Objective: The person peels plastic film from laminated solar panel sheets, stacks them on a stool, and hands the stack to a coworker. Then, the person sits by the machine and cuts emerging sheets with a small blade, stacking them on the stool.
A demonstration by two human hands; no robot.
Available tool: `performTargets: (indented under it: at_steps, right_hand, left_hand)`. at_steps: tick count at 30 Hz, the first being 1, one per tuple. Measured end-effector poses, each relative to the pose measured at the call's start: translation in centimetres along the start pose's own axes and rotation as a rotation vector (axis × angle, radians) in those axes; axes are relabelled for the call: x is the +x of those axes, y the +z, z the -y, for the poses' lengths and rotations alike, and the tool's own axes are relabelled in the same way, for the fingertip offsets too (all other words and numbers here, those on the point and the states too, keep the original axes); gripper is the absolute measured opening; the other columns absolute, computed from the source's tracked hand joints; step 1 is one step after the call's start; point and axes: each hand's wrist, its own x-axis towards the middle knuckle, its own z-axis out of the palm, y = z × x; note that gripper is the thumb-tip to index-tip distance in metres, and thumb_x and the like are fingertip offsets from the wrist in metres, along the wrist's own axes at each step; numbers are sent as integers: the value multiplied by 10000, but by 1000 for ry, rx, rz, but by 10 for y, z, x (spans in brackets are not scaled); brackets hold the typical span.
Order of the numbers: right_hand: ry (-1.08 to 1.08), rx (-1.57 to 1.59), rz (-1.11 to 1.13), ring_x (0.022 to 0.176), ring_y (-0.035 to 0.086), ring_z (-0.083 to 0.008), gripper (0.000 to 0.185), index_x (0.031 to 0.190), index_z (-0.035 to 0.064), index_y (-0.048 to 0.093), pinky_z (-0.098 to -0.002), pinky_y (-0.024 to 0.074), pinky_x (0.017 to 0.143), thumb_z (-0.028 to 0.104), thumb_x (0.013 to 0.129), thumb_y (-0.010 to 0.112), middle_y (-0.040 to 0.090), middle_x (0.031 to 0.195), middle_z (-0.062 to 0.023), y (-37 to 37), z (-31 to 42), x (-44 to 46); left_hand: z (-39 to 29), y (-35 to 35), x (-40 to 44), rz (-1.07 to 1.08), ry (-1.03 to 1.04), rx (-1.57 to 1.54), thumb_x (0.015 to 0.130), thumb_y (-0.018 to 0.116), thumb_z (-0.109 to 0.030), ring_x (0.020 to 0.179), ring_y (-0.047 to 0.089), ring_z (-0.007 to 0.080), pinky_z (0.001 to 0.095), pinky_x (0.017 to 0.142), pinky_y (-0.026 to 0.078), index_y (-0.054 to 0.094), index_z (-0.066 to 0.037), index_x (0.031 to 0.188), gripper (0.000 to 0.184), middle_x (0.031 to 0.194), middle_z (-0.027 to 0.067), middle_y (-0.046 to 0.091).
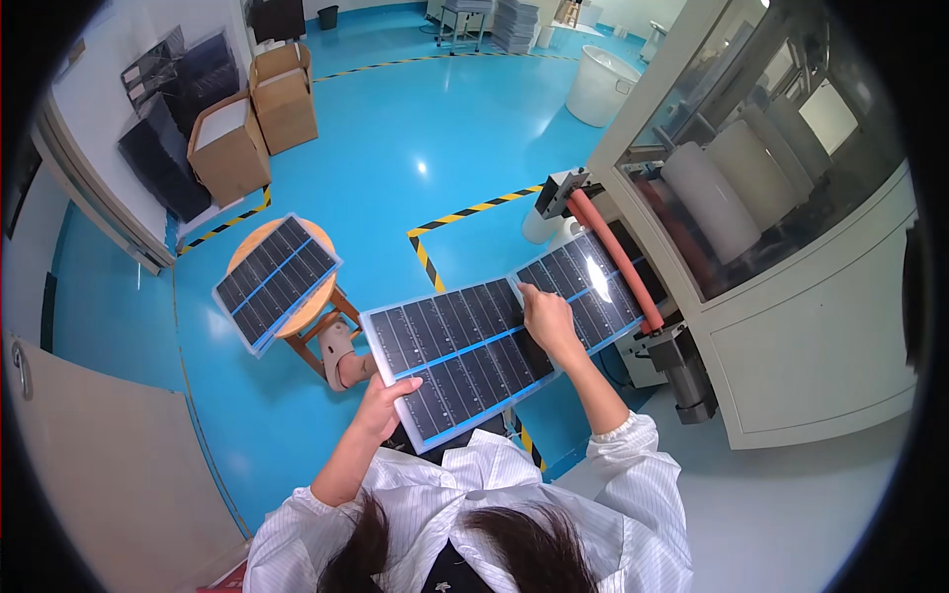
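Note:
A dark solar panel (460, 356) with a blue stripe along its middle lies tilted in front of me. My left hand (384, 403) grips its left edge, thumb on top. My right hand (547, 321) is over the seam at the panel's right end, with fingers bent and the index fingertip near the upper edge. What those fingers hold, if anything, is hidden. Beyond the seam, a second solar panel (563, 275) runs up to the red roller (618, 259) of the machine. Another solar panel (279, 281) rests on a round wooden stool (319, 296) to the left.
The machine cabinet (811, 346) with a window fills the right side, a motor (682, 376) jutting out below the roller. Cardboard boxes (232, 148) and black stacks (163, 158) stand at the back left. A white tub (600, 87) is farther back. Striped tape (474, 210) marks the floor.

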Motion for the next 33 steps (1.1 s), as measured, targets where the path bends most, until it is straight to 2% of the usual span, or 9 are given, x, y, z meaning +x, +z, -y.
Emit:
performTargets:
  at_steps: [6,11,13,18,23,24,27,28,33]
  right_hand:
    - [60,-41,170,649,594,-348,240,981,59,625,-434,480,599,39,767,517,600,684,-193,-38,1,-82]
    - [108,-85,510,703,609,-323,249,989,73,627,-379,491,632,27,765,528,631,770,-152,-94,-3,-147]
    - [112,277,604,732,614,-309,234,1001,69,622,-345,493,643,38,790,527,643,836,-133,-113,-8,-155]
    - [314,430,558,656,617,-171,202,1011,13,603,-267,482,624,54,825,538,620,715,-103,-150,4,-137]
    - [169,484,66,672,623,-166,162,963,-34,591,-263,477,615,24,821,539,631,757,-123,-134,-9,-103]
    - [206,547,-16,682,601,-122,140,931,-37,604,-242,481,633,40,817,574,619,754,-91,-131,-7,-92]
    - [20,268,-136,691,608,-164,128,924,-20,611,-267,481,640,10,808,567,618,797,-124,-117,-24,-51]
    - [-76,205,-182,724,596,-234,151,930,10,619,-301,474,662,0,788,570,601,808,-138,-104,-36,-35]
    - [-258,88,-72,798,564,-290,172,938,45,625,-356,459,710,56,773,579,596,802,-121,-72,-13,28]
  left_hand:
    - [1,-18,-11,8,-14,-7,736,595,-3,974,544,203,324,845,434,450,16,1151,441,1065,102,544]
    - [-3,-49,-21,-65,-48,-58,669,603,36,987,549,236,345,856,440,427,33,1178,538,1079,129,540]
    - [-8,-58,-16,-44,-71,-63,665,597,37,982,553,242,349,851,448,428,35,1176,539,1076,134,542]
    - [19,-63,12,-62,-125,-85,676,568,25,926,585,270,368,814,485,459,43,1134,472,1023,146,567]
    - [41,-37,35,1,-100,-110,669,552,71,908,579,243,346,815,471,472,16,1120,462,988,119,567]
    - [44,-34,38,62,-100,-130,674,547,69,909,581,240,348,814,473,470,21,1116,452,985,117,567]
    - [52,-21,36,142,-150,-189,687,536,63,914,585,237,356,814,479,467,34,1108,427,983,114,569]
    - [53,-16,34,162,-161,-200,689,532,71,928,583,238,366,811,484,463,33,1118,436,1000,119,563]
    - [55,8,24,189,-200,-200,686,574,47,986,554,231,350,852,462,443,38,1158,489,1054,120,547]
